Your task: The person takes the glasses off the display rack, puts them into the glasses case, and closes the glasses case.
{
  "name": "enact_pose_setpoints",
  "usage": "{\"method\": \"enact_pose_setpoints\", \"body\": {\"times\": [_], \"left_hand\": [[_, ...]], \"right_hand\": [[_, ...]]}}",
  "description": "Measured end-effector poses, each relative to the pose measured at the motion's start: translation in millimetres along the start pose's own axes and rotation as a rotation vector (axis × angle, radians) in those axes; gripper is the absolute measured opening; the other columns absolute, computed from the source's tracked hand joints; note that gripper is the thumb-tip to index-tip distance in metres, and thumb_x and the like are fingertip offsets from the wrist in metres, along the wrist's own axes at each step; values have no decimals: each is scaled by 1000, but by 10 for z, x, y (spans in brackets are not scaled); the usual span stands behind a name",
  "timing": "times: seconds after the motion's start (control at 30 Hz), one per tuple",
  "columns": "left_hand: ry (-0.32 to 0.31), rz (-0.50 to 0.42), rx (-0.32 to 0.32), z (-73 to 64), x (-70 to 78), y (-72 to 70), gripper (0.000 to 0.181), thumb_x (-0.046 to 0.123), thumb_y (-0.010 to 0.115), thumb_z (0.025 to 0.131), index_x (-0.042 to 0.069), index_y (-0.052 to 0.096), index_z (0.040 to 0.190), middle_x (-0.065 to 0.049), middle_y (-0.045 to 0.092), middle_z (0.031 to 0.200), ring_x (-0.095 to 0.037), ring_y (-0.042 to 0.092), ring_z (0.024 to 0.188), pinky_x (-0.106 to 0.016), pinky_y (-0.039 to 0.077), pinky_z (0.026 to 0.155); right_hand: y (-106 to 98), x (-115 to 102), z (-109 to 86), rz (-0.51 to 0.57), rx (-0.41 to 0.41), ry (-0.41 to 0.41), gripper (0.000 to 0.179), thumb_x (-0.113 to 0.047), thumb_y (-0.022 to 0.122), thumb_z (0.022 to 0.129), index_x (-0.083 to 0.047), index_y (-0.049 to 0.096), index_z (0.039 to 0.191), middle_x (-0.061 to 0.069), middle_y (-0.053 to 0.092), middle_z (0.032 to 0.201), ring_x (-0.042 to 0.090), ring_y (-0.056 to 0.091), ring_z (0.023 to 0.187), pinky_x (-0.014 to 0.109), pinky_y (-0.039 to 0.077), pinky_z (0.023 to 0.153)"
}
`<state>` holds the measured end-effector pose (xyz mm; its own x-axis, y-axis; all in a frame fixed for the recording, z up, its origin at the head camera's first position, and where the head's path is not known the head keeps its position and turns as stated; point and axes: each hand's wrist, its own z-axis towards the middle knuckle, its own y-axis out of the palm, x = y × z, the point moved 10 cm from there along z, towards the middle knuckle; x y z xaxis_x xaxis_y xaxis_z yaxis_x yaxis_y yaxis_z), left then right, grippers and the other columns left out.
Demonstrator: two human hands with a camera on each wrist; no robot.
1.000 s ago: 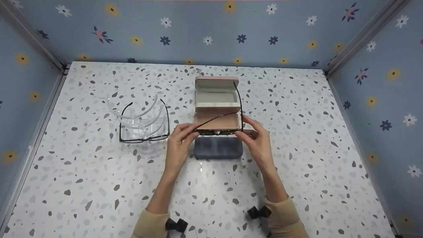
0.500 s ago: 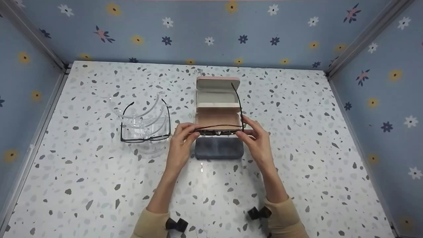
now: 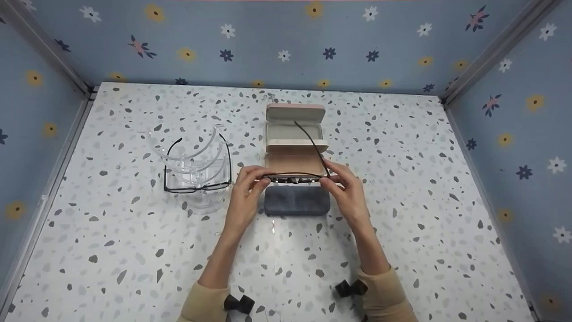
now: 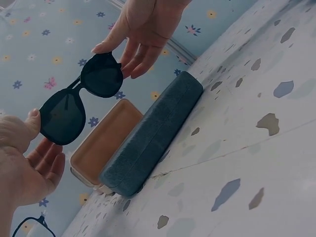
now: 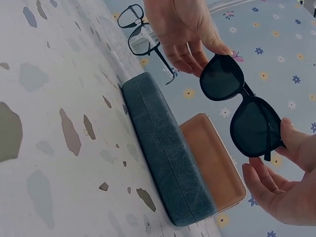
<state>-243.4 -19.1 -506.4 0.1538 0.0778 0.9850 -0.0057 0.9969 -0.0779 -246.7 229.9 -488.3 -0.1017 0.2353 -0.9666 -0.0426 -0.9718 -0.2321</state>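
Observation:
Both hands hold a pair of dark sunglasses [image 3: 295,180] in front of me, lenses upright. My left hand [image 3: 242,194] pinches one end of the frame between thumb and fingers. The other end is pinched by my right hand [image 3: 349,197]. One temple lies folded across behind the lenses; the other, a thin dark temple [image 3: 309,137], slants inward, part-way folded. In the left wrist view the dark lenses [image 4: 63,116] face the camera. Just below the sunglasses is a dark blue glasses case [image 3: 297,201]. Behind it stands a tan-lined open case [image 3: 292,164].
Farther back is an open grey-lined case [image 3: 292,131] with a pink-edged lid. At the left, a clear display stand [image 3: 192,166] bears black-rimmed eyeglasses [image 3: 178,190]. Flower-patterned panels [image 3: 286,40] enclose the speckled table [image 3: 429,201] at the back and sides.
The left temple has swung inward until it lies along the lenses. The right temple has then turned inward to the left. Both hands stay at nearly the same place.

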Motion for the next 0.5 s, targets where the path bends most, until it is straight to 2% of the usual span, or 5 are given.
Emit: {"method": "enact_pose_setpoints", "body": {"times": [0.3, 0.5], "left_hand": [[-3, 16, -4, 3, 4, -24, 24, 20, 65, 99, 9, 75, 119, -7, 58, 126, -13, 59, 110, -23, 53, 96], [-16, 26, 1, 37, 12, -28, 27, 21, 67, 98, 6, 75, 119, -8, 57, 127, -13, 58, 111, -22, 53, 95]], "right_hand": [[44, -5, -9, -5, -31, -23, 36, -5, 72, 95, -1, 69, 130, 17, 62, 138, 11, 69, 91, 20, 60, 85], [39, -3, 23, -23, -52, -25, 27, -6, 71, 96, 1, 73, 122, 20, 62, 138, 9, 69, 96, 18, 58, 89]]}}
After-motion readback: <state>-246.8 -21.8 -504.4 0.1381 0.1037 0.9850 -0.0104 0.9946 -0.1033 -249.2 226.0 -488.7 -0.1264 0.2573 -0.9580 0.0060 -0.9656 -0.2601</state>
